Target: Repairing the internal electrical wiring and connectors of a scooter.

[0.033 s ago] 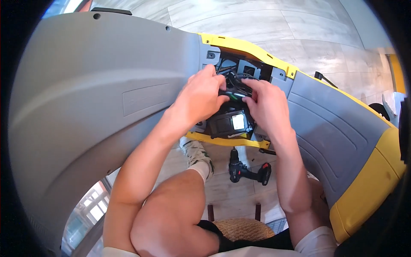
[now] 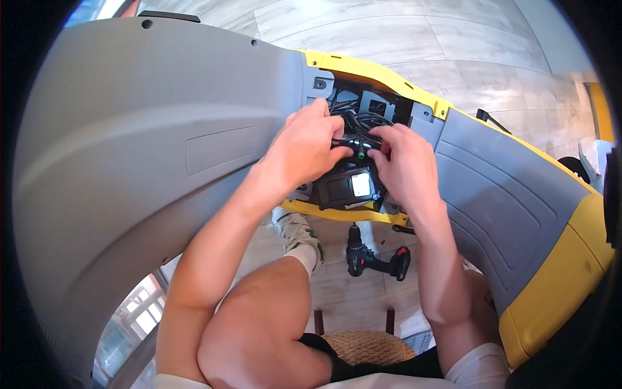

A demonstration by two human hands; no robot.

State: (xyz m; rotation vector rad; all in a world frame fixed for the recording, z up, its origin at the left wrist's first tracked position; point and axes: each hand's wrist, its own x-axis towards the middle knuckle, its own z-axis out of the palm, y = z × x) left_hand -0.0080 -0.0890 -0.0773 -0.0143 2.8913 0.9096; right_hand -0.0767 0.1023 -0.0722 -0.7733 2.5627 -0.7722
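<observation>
Over an opening in the grey and yellow body, both my hands work at a bundle of black cables (image 2: 370, 120). My left hand (image 2: 304, 136) is closed on the bundle's left side, fingers curled and thumb toward the middle. From the other side my right hand (image 2: 409, 159) grips the cables with bent fingers and thumb. A small black connector with a green tip (image 2: 361, 155) hangs between my thumbs. Just below it sits a black box (image 2: 338, 189) with a white label. My fingers partly hide the cables.
A large grey panel (image 2: 142, 123) spans the left, and a grey panel with grooves (image 2: 499, 188) lies right. Yellow frame edges (image 2: 369, 70) border the opening. On the floor below lies a black cordless drill (image 2: 366, 257). A woven stool seat (image 2: 366, 347) shows underneath me.
The green-tipped connector now hangs downward between my thumbs; before, a green strip lay slanted there. My right fingers have shifted slightly, and more of the looped cables shows.
</observation>
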